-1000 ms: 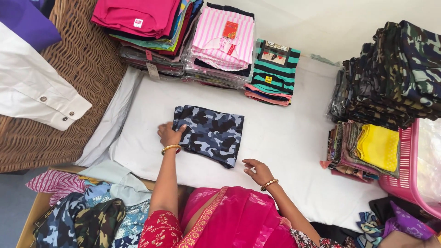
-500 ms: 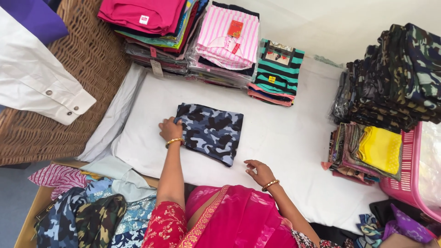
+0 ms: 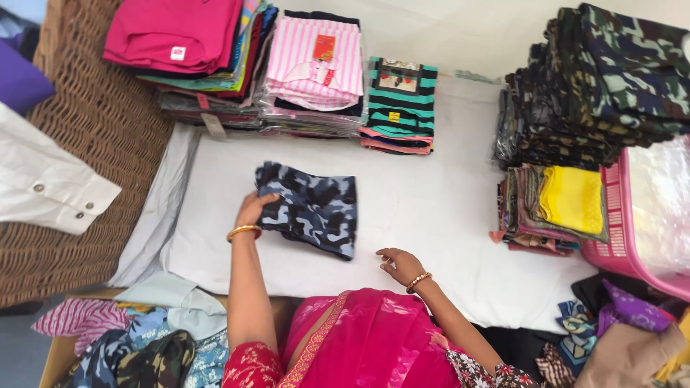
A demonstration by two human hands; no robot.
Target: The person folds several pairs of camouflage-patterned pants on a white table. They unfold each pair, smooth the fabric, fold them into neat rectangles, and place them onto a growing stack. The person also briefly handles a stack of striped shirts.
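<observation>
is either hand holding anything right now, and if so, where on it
The left hand grips the folded blue camouflage garment at its left edge. The right hand holds nothing; it rests on the white sheet beside the garment.

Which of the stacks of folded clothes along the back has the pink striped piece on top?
The middle stack, between the stack topped with plain magenta and the shorter stack topped with green-and-black stripes.

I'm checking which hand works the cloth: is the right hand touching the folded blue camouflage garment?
Apart. The head view shows the right hand resting on the white sheet, with bare sheet between it and the blue camouflage garment.
</observation>
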